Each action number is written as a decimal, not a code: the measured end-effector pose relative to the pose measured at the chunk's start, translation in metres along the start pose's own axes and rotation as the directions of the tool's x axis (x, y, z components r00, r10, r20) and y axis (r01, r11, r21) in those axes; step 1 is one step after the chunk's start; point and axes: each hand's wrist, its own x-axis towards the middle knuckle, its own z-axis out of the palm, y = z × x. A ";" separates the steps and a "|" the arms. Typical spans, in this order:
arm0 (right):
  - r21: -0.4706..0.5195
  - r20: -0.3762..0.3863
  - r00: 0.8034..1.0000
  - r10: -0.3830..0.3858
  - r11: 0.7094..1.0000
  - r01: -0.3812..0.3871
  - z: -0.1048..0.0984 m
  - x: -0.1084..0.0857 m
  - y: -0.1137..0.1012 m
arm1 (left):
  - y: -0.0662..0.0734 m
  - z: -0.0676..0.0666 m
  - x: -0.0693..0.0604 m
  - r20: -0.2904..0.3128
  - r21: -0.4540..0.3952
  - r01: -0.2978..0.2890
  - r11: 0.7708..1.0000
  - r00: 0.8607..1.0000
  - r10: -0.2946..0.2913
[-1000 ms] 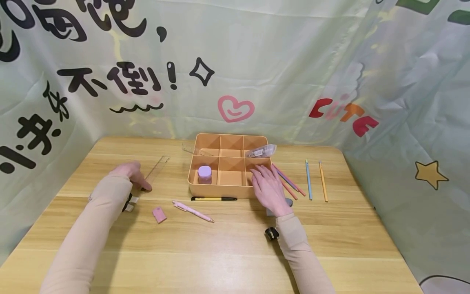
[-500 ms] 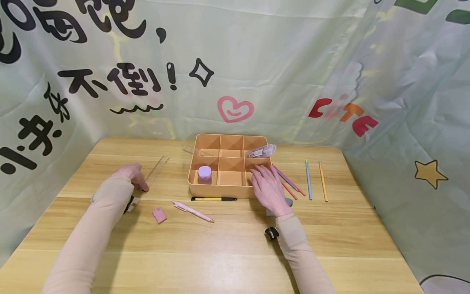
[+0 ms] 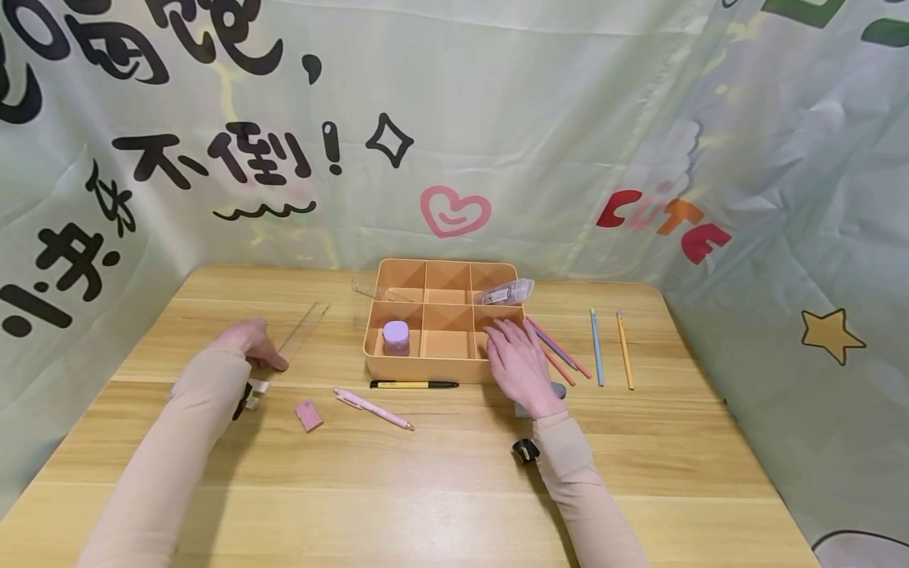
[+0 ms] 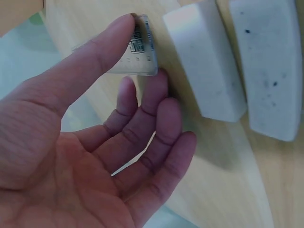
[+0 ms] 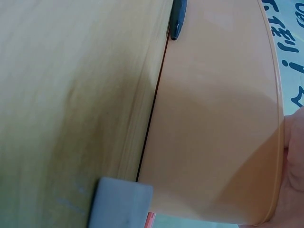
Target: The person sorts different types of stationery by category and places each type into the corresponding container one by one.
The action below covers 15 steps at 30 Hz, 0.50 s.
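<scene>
At the left of the table, my left hand (image 3: 250,343) holds the near end of a clear ruler (image 3: 301,327). In the left wrist view, the thumb lies over the ruler's printed corner (image 4: 137,50), with the other fingers bent below. Two white blocks (image 4: 206,61) lie beside those fingers. My right hand (image 3: 521,363) rests on the front right corner of an orange compartment tray (image 3: 426,368), its fingers reaching over the rim. The right wrist view has part of this hand at the tray's rim, by the outer wall (image 5: 213,104).
The tray holds a purple-lidded jar (image 3: 395,337), a clear-and-purple item (image 3: 506,293) and another clear piece (image 3: 379,292). A black-yellow pen (image 3: 414,384), pink pen (image 3: 374,409) and pink block (image 3: 308,416) lie in front. Colored pencils (image 3: 598,347) lie right; a grey block (image 5: 121,204) sits near the tray's corner.
My left hand has shifted slightly left at the ruler's near end; a dark bit seen under its fingertip a second ago no longer shows. My right hand and the tray have stayed put.
</scene>
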 end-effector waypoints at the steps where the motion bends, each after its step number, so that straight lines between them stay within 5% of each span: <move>1: 0.002 0.001 1.000 0.000 1.000 0.000 0.000 0.000 0.000 | -0.001 0.001 0.000 -0.002 -0.012 0.001 1.000 1.000 -0.001; 15: 0.004 0.019 1.000 0.004 1.000 -0.004 -0.001 0.000 0.000 | -0.010 0.004 -0.002 -0.023 -0.139 -0.056 0.989 0.998 0.053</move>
